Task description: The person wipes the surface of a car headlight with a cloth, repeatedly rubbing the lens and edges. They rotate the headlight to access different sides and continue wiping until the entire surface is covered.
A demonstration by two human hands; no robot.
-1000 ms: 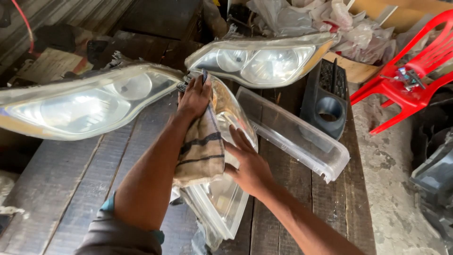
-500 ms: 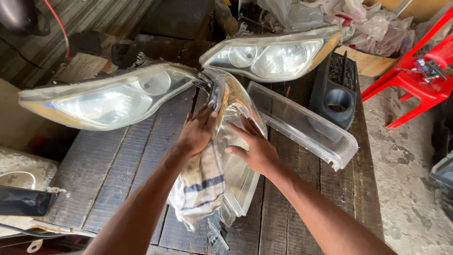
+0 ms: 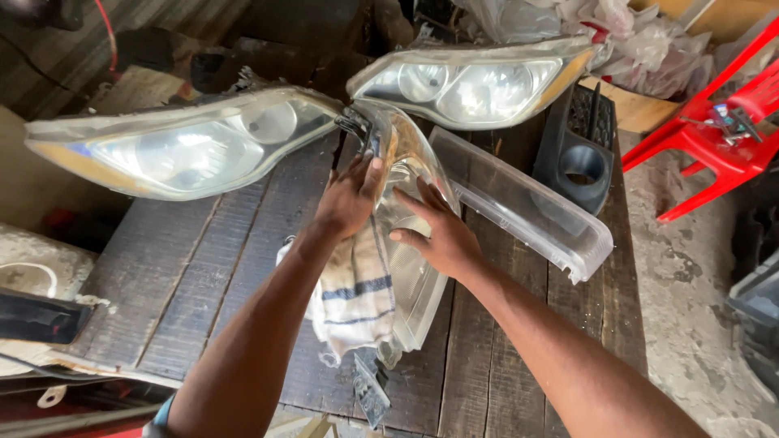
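- Head view shows our left hand [image 3: 350, 197] pressing a striped cloth [image 3: 355, 294] flat against the tilted headlight [image 3: 406, 235] at the middle of the wooden table [image 3: 187, 284]; the fingers lie spread over the rag rather than curled round it, which suits rubbing a curved lens.
- Our right hand [image 3: 442, 237] lies open on the lens's other side, fingers splayed and touching the plastic, so it braces the lamp against the push of the cloth; neither hand is clamped on anything.
- That headlight stands on its long edge, its upper tip leaning toward the far lamps and its lower end near the table's front edge, so the clear face turns up to us.
- Two more headlights lie flat and apart from the work: a large one [image 3: 178, 146] to the left and another [image 3: 471, 81] at the far side.
- A clear lens cover [image 3: 527, 207] lies diagonally just beside the right hand, with a black grille piece [image 3: 578, 150] beyond it.
- A red plastic chair [image 3: 714, 130] stands off the table to the right.
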